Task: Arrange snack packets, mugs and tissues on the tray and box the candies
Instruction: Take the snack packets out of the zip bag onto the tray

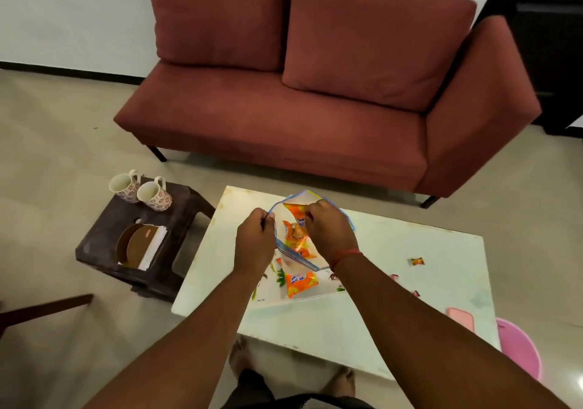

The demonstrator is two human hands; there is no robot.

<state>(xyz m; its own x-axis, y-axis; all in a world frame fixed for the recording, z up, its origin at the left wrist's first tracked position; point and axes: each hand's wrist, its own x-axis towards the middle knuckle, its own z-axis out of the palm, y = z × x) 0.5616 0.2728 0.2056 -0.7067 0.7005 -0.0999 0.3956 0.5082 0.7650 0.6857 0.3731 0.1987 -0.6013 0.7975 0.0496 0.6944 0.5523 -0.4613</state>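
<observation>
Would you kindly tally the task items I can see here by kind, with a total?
Floral mugs: 2
Orange snack packets: 3
Zip bag: 1
Tissue holder: 1
Loose candies, clearly visible: 1
Total: 8

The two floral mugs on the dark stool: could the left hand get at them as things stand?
Probably not right away. The left hand is pinching the rim of the clear zip bag with the right hand. Once it lets go, nothing stands between it and the mugs on the stool.
</observation>
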